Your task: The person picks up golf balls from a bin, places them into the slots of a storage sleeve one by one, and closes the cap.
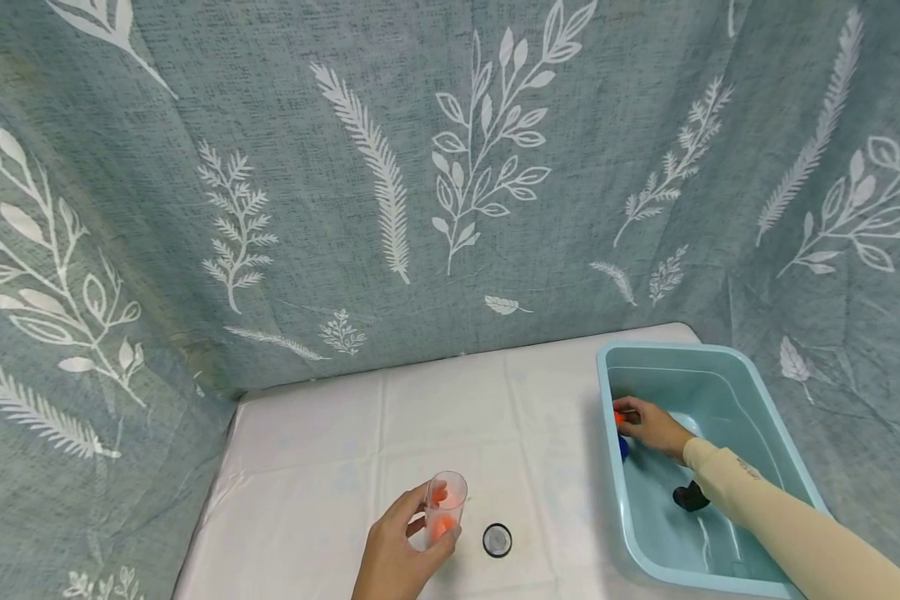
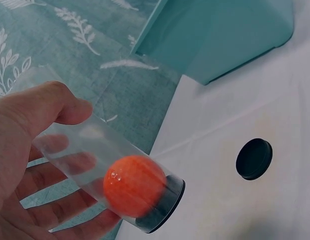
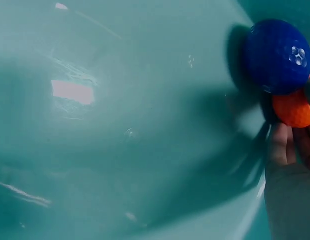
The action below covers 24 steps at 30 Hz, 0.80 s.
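Observation:
My left hand (image 1: 408, 537) grips a clear plastic tube (image 2: 89, 135), its thumb on one side and its fingers behind. An orange golf ball (image 2: 133, 185) lies inside, near the black end cap (image 2: 170, 202). A loose round black lid (image 1: 497, 540) rests on the table, just right of the tube. Inside the light blue bin, my right hand (image 1: 654, 427) pinches another orange golf ball (image 3: 295, 109) by the left wall. Right beside that ball is a blue golf ball (image 3: 278, 56), partly hidden in the head view.
The light blue bin (image 1: 750, 375) stands at the table's right side, with raised walls all round. A small black object (image 1: 690, 497) lies on its floor, partly behind the right sleeve. Patterned grey-green cloth (image 1: 457, 208) hangs behind the white-covered table (image 1: 330, 450) and at both sides.

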Tool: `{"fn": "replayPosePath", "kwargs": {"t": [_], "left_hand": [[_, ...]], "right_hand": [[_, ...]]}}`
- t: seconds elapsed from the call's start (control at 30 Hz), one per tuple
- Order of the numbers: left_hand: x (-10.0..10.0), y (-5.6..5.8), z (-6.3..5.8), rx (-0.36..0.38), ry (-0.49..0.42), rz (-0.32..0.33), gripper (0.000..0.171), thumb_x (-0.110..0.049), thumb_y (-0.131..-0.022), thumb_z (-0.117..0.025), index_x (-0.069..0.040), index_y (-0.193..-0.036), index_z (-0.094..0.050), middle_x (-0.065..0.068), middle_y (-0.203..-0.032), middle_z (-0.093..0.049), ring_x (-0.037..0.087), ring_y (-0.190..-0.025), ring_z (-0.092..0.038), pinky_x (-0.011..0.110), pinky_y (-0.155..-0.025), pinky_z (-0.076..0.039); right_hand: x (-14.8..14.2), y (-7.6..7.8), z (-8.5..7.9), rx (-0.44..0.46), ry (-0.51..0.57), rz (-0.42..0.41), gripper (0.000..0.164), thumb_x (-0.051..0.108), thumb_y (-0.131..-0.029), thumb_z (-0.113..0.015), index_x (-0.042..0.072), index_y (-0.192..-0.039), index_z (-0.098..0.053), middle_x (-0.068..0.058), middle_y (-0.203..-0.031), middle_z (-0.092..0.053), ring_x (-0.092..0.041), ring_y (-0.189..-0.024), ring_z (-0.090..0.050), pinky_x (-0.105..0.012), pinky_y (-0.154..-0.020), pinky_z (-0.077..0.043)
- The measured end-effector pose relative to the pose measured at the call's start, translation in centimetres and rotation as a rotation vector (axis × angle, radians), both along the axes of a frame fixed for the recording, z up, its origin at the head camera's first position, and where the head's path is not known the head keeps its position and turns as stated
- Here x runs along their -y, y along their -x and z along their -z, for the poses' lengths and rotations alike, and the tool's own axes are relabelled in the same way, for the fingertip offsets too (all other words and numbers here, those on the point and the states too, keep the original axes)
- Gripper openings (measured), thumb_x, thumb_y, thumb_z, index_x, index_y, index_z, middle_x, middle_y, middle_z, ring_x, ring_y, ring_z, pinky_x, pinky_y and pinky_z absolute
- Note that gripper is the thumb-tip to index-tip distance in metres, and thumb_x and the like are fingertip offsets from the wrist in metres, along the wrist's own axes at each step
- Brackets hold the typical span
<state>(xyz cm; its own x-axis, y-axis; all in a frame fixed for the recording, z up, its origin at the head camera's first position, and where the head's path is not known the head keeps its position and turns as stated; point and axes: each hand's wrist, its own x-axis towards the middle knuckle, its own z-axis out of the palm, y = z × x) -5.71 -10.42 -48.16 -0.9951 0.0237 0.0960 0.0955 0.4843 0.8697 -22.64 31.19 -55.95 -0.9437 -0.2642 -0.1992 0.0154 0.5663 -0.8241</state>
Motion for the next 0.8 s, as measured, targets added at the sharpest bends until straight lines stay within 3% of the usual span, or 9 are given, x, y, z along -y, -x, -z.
{"fn": "replayPosePath", "kwargs": {"t": [0.43,0.63,0.8], "left_hand": [[0.1,-0.4,0.2,-0.021,-0.001,-0.006,0.049,-0.013,-0.081,-0.083,-0.012,-0.127,-0.066,-0.006,-0.112,-0.067,0.014,-0.102,-0.064,0.024,-0.086,-0.057],[0.1,-0.4,0.1,-0.012,-0.010,-0.001,0.050,-0.014,-0.081,-0.083,-0.011,-0.128,-0.066,-0.004,-0.114,-0.068,0.015,-0.103,-0.064,0.023,-0.086,-0.057],[0.2,-0.4,0.1,-0.014,-0.015,0.013,0.050,-0.017,-0.082,-0.083,-0.012,-0.128,-0.065,-0.006,-0.113,-0.068,0.015,-0.104,-0.064,0.022,-0.086,-0.056]], "right_hand": [[0.5,-0.3,-1.3,-0.001,-0.026,0.026,0.041,0.003,-0.102,-0.056,-0.010,-0.139,-0.046,-0.032,-0.140,-0.049,-0.048,-0.128,-0.049,-0.065,-0.107,-0.038],[0.2,-0.1,-2.2,0.063,0.041,0.096,0.045,0.012,-0.102,-0.061,-0.006,-0.141,-0.048,-0.029,-0.140,-0.050,-0.034,-0.112,-0.060,-0.056,-0.101,-0.049],[-0.1,-0.2,-2.7,0.042,0.088,0.083,0.047,0.015,-0.103,-0.060,-0.006,-0.142,-0.047,-0.029,-0.142,-0.049,-0.036,-0.115,-0.060,-0.055,-0.101,-0.050]]}}
